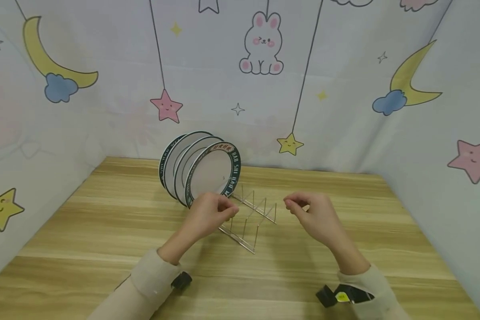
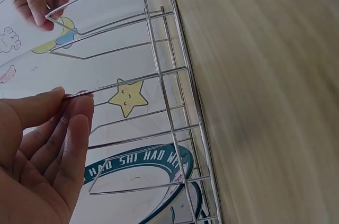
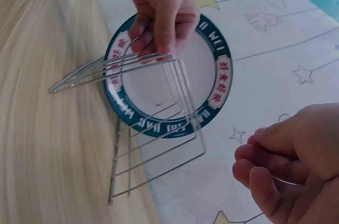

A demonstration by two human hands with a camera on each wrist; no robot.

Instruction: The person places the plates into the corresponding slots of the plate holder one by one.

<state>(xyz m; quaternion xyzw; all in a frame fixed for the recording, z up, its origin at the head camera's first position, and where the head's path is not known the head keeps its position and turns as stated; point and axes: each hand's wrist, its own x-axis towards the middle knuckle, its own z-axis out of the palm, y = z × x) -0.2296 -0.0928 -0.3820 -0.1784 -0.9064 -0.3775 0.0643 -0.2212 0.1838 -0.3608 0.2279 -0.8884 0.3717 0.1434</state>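
A silver wire dish rack [image 1: 246, 242] stands on the table with several plates upright in its far left part. The front plate [image 1: 210, 173] has a dark green rim with white lettering and red characters. My left hand [image 1: 210, 213] pinches the top of one wire divider of the rack between thumb and fingers, as the left wrist view shows. To the right of the rack, my right hand [image 1: 316, 215] hovers with loosely bent fingers. Nothing shows between them in the right wrist view. Part of the rack is hidden behind the left hand and the plates.
The wood-grain table [image 1: 116, 244] meets a pale patterned cloth [image 1: 232, 53] at the back and on both sides. Black straps with small camera blocks [image 1: 326, 296] sit at both wrists.
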